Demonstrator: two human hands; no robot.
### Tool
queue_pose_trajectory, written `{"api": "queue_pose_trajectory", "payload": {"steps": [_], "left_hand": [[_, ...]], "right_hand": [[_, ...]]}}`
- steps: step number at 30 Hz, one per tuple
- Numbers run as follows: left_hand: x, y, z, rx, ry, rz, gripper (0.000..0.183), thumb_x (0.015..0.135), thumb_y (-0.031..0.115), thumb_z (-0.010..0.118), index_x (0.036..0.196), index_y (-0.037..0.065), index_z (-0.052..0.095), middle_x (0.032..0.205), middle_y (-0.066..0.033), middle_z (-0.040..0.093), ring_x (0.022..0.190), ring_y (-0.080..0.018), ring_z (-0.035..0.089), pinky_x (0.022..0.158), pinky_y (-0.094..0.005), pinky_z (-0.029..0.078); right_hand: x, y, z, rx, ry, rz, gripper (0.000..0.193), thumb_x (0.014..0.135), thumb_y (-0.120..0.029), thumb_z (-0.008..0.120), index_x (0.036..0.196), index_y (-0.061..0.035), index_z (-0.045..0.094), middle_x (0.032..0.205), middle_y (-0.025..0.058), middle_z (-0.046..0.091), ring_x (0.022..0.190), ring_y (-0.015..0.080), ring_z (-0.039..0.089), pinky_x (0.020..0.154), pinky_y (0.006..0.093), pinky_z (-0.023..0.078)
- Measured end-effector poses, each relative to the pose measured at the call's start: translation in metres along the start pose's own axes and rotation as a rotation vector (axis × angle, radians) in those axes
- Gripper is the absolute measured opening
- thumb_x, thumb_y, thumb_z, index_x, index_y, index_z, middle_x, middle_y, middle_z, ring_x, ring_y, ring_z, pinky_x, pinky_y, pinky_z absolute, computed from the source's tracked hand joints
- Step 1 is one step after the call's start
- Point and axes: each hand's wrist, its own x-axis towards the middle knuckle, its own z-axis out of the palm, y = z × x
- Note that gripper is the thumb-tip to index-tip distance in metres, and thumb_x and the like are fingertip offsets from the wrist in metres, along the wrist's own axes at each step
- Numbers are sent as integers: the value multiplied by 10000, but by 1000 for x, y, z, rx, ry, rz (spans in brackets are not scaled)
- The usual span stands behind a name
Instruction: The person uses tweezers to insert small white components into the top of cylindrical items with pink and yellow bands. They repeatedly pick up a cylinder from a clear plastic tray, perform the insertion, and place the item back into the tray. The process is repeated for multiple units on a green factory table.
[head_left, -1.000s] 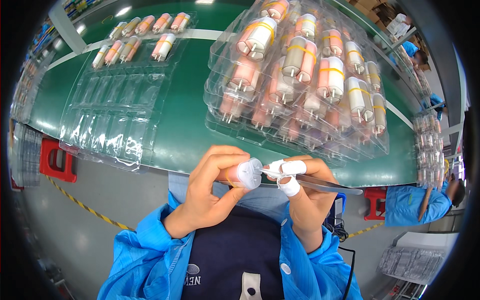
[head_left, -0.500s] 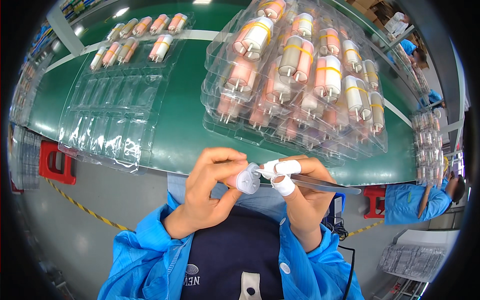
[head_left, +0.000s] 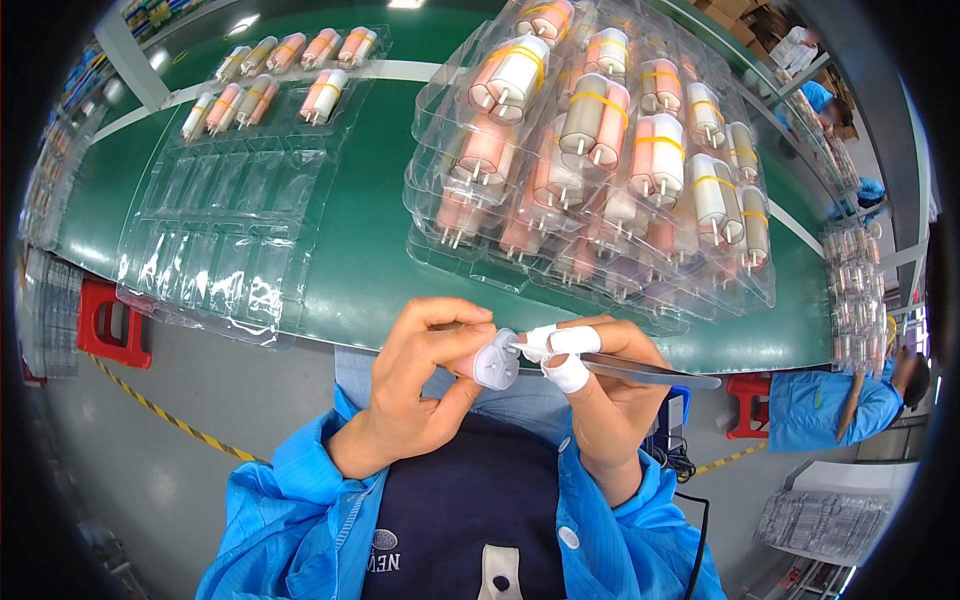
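My left hand [head_left: 405, 385] pinches a small pink part with a pale grey capped end [head_left: 497, 362] between thumb and fingers, its capped end turned to the right. In my right hand [head_left: 615, 390] is a pair of slim metal tweezers [head_left: 655, 371], their tail sticking out to the right past the palm. White tape [head_left: 568, 372] wraps the thumb and fingers of that hand. The tweezers' tips meet the upper edge of the capped end; the exact contact is too small to make out. Both hands are just off the table's near edge.
A clear plastic tray [head_left: 215, 225] on the green table [head_left: 370, 220] holds several banded pairs of cylinders at its far end. Stacked trays [head_left: 425, 215] with similar pairs stand right. Red stools [head_left: 112, 325] flank the table. A person in blue [head_left: 815, 408] is at far right.
The capped end has tilted slightly in my left fingers, and the tweezers in my right hand have shifted a little with it. Both grips stay the same.
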Motion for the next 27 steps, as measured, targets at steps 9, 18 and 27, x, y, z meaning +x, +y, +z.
{"api": "queue_pose_trajectory", "payload": {"steps": [9, 18, 27], "left_hand": [[1, 0, -1, 23, -26, 26, 482, 653, -180, 632, 1110, -41, 570, 1127, -224, 536, 902, -241, 627, 657, -262, 547], [1, -1, -3, 45, -32, 34, 485, 642, -184, 623, 1104, -47, 571, 1132, -224, 530, 862, -236, 625, 659, -265, 548], [2, 1, -2, 29, -30, 18, 486, 644, -192, 598, 1105, -38, 577, 1121, -223, 529, 888, -236, 611, 652, -259, 554]], "right_hand": [[1, 4, 0, 32, 5, -5, 132, 802, 19, 693, 924, 36, 645, 913, 140, 677, 809, 168, 650, 705, 275, 525], [2, 4, 0, 22, 1, -25, 123, 787, 23, 700, 903, 39, 664, 896, 148, 682, 806, 170, 658, 699, 277, 528], [2, 3, 2, 22, 4, -4, 107, 794, 24, 692, 897, 42, 668, 889, 151, 683, 803, 181, 665, 703, 284, 536]]}}
